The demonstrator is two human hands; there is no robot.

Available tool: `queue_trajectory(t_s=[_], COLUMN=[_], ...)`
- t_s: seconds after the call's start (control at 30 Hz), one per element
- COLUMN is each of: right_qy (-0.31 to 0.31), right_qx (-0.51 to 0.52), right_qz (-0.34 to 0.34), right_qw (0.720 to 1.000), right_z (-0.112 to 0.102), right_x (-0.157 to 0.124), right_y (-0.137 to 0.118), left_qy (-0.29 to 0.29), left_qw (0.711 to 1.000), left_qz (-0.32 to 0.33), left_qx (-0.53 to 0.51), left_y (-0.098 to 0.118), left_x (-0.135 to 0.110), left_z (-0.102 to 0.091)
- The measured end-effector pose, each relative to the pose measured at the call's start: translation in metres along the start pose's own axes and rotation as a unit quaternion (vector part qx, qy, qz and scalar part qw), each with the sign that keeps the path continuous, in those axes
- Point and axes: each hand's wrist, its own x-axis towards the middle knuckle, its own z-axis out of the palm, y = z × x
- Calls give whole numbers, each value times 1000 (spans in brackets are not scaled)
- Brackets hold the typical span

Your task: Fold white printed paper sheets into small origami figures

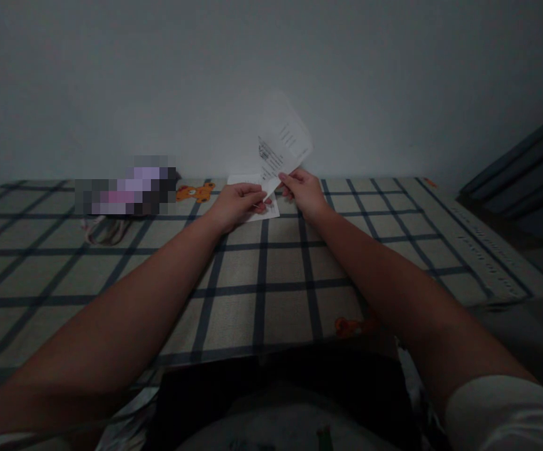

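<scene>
A white printed sheet of paper (281, 141) stands tilted up above the far part of the bed, held at its lower corner. My right hand (302, 190) pinches that corner, fingers closed. My left hand (237, 205) grips the same lower edge from the left, fingers curled. Under my left hand another white sheet (271, 210) lies flat on the checked bedsheet (262, 275). Both arms reach forward from the bottom of the view.
A blurred purple object (128, 190) lies at the far left with a pale cord (104, 228) below it. An orange bear print (196, 191) marks the sheet. A plain wall rises behind; the bed's edge drops at the right.
</scene>
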Motion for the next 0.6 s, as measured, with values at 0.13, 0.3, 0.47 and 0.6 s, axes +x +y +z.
queue_trajectory(t_s=[0.13,0.3,0.47,0.6], right_qy=[12,18,21,9], right_qx=[-1,-4,-5,-23], right_qz=[-7,-4,-8,-32], right_qw=[1000,1000,1000,999], right_z=[-1,-1,-1,-4], right_x=[1,1,1,4], right_y=[1,1,0,4], left_qy=[8,1,-1,23], left_qw=[1000,1000,1000,999], left_qz=[-11,6,-3,46], left_qx=[6,-6,-21,-2], left_y=[3,-3,-9,-8], left_x=[-1,3,5,6], left_z=[1,-2,-2,-3])
